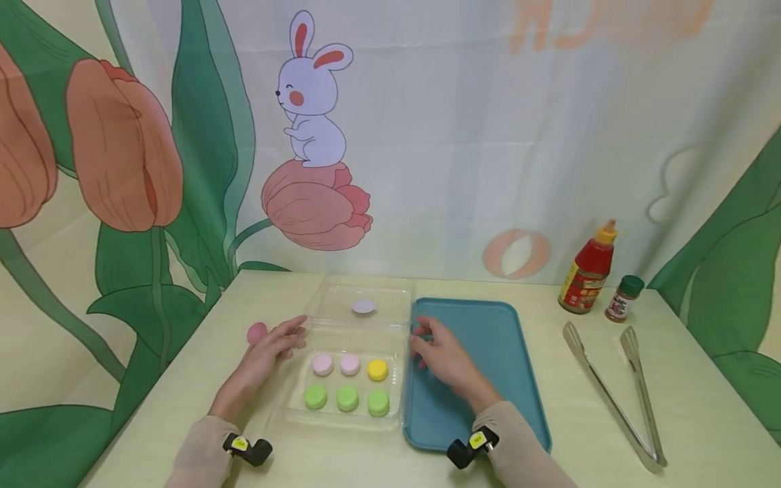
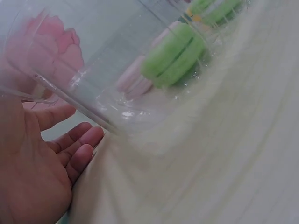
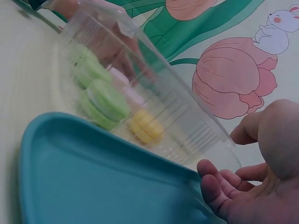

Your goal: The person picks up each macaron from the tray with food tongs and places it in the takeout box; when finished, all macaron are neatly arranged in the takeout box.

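Observation:
A clear plastic hinged box [image 1: 395, 379] lies on the table with its lid [image 1: 332, 305] folded back. Inside its base sit pale pink macarons [image 1: 323, 364], a yellow macaron [image 1: 377, 370] and a row of green macarons [image 1: 347, 398]. My left hand [image 1: 268, 352] is at the box's left side, fingers extended and loosely bent, holding nothing. On the opposite side my right hand [image 1: 450, 358] hovers over the blue tray [image 1: 476, 413], its relaxed fingertips near the box's edge. Whether the fingertips touch the plastic, I cannot tell.
A pink rounded thing [image 1: 257, 332] lies just beyond my left hand. To the right of the tray are metal tongs [image 1: 610, 400], spread apart, a red sauce bottle [image 1: 587, 274] and a small green-capped jar [image 1: 624, 299]. A printed curtain [image 1: 427, 135] hangs behind the table.

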### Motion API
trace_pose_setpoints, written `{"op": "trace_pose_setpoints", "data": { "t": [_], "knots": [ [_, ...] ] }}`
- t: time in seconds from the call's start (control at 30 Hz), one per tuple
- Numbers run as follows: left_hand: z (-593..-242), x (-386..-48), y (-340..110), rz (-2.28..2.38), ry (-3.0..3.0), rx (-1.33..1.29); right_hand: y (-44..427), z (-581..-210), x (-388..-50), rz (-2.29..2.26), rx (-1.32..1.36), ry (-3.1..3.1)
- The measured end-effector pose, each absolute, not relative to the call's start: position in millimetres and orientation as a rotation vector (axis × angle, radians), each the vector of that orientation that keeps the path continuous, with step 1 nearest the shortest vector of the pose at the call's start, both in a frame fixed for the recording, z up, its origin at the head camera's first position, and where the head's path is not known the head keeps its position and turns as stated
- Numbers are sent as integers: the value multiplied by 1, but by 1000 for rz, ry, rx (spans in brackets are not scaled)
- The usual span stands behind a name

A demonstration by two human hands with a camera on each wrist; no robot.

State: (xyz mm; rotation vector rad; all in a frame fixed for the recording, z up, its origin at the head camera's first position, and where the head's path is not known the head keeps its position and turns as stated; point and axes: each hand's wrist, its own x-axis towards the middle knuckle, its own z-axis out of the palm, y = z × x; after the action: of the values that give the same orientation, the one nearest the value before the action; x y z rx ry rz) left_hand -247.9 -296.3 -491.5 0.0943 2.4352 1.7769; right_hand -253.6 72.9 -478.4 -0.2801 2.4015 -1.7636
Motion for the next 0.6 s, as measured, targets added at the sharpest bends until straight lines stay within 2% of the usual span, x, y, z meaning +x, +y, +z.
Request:
{"op": "trace_pose_setpoints", "data": {
  "t": [0.23,0.6],
  "knots": [
    [-494,-248,-295,1808,2427,84,71,-482,-250,-1811,-293,2341],
    [-498,-250,-299,1947,2383,207,66,-481,-252,-1921,-259,2317]
  ]
}}
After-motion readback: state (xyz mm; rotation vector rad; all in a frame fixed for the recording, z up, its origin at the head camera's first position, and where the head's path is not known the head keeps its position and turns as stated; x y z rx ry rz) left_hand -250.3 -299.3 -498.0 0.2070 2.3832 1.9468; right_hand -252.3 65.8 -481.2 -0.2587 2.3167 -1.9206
